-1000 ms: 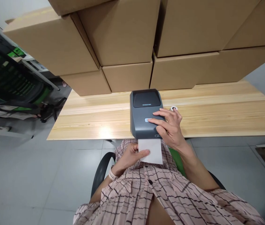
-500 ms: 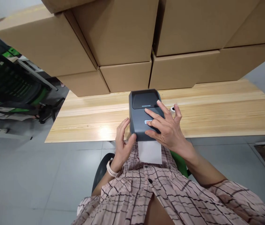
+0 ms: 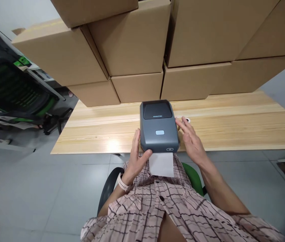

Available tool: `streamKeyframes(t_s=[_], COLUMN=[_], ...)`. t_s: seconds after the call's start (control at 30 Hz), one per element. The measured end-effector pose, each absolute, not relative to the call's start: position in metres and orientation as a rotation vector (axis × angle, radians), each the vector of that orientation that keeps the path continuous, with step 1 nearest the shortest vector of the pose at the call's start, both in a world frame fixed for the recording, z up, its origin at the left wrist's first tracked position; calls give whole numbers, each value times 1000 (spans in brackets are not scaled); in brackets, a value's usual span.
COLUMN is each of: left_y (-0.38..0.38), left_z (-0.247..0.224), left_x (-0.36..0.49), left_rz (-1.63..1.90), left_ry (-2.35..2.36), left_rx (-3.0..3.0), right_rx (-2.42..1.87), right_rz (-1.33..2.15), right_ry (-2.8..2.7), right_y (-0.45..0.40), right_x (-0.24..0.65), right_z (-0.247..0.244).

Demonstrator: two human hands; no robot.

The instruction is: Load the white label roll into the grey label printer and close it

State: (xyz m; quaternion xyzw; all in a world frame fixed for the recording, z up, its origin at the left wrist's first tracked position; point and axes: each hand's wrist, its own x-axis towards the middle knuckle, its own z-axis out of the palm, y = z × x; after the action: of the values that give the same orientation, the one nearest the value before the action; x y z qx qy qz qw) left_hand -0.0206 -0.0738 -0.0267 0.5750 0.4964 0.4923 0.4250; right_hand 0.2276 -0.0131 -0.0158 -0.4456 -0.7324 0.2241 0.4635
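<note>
A dark grey label printer (image 3: 157, 134) with a black window on top and a pale blue button sits at the front edge of the table. White label paper (image 3: 161, 164) hangs out of its near side, over the table edge. My left hand (image 3: 138, 153) rests against the printer's left side, thumb on the near left corner, fingers stretched. To the right, my right hand (image 3: 191, 139) is beside the printer with its fingers extended and fingertips close to the casing; whether they touch it I cannot tell. Behind those fingers a small white roll (image 3: 188, 120) shows in part.
Stacked cardboard boxes (image 3: 137, 87) line the back of the wooden table (image 3: 233, 124). A black and green chair (image 3: 13, 90) stands off to the left beyond the table, near a white-legged desk. The grey tiled floor (image 3: 69, 188) lies below the front edge.
My right hand has left the button on the printer's top and moved right, to the printer's side. My left thumb has shifted slightly right along the near corner.
</note>
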Motion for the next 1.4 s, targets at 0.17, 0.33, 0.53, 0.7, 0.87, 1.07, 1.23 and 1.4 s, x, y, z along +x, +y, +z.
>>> streamKeyframes(t_s=[0.17, 0.33, 0.53, 0.7, 0.87, 1.07, 1.23, 1.4], left_y=[-69, -66, -58, -24, 26, 66, 65, 56], left_z=[-37, -38, -30, -4, 29, 17, -16, -9], left_x=[-18, -17, -23, -35, -47, -47, -35, -27], left_rz=[1359, 1394, 1419, 1492, 1581, 1525, 1346, 1239], left_ry=[1213, 1271, 1180, 1168, 1095, 1209, 1343, 1663], left_rx=[1476, 1489, 1454, 1641, 1677, 1487, 1398, 1583], right_rx=[-1117, -1131, -1076, -1028, -933, -1016, -1070, -1246], right_rz=[587, 640, 637, 478, 466, 464, 548, 584], right_ry=[-1707, -1703, -1691, -1819, -1806, -1763, -1748, -1712], right_y=[-34, -36, -32, 1, 67, 141, 187, 195], right_x=[213, 210, 212, 214, 206, 193, 187, 186], right_z=[-35, -25, -13, 28, 83, 113, 119, 125])
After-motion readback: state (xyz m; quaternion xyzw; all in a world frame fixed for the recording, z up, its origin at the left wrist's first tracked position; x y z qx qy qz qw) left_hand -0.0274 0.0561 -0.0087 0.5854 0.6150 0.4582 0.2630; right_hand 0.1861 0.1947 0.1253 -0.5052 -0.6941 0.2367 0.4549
